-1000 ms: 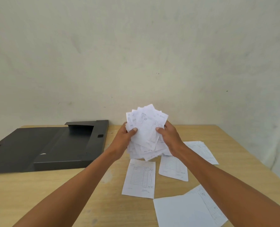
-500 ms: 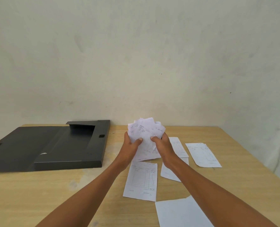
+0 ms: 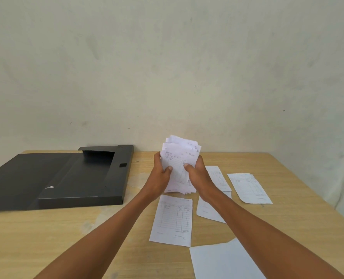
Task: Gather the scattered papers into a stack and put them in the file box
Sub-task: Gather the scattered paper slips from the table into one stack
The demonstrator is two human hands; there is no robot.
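Both hands grip an uneven stack of white printed papers [image 3: 178, 158], held upright over the middle of the wooden table [image 3: 56, 238]. My left hand [image 3: 160, 176] clasps its left edge and my right hand [image 3: 197, 174] clasps its right edge. The black file box [image 3: 82, 178] lies open at the left, its lid flat beside it. Loose sheets remain on the table: one form [image 3: 172, 220] below my hands, one sheet [image 3: 207, 210] partly under my right forearm, another slip [image 3: 217, 178] behind my right wrist, one form [image 3: 249, 188] at the right, and a blank sheet [image 3: 223, 260] at the front edge.
A plain pale wall [image 3: 167, 67] stands right behind the table's far edge. The table's right edge [image 3: 328, 198] runs diagonally, with a light surface beyond it.
The fanned papers have been drawn together into a narrower, more upright bundle between my hands. The view has shifted a little, so more loose sheets show at the right.
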